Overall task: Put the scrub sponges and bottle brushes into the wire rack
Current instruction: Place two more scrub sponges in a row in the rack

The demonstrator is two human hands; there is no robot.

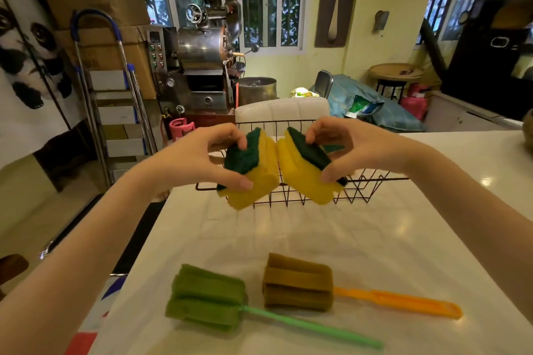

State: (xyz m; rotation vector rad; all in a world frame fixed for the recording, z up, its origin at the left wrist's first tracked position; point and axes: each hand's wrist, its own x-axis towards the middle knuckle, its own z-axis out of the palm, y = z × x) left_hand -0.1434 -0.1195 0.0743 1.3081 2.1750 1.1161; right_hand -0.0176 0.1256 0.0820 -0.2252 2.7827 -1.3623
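My left hand grips a yellow scrub sponge with a dark green pad, tilted, above the near edge of the black wire rack. My right hand holds a second yellow and green scrub sponge beside the first; the two sponges almost touch. Both hang over the rack's front rim. On the white table near me lie two bottle brushes: a green one with a green handle on the left and a brown one with an orange handle on the right.
The table's left edge drops off to the floor. A white padded chair back stands behind the rack. Further back are a metal roasting machine, a stepladder and a pink gas cylinder.
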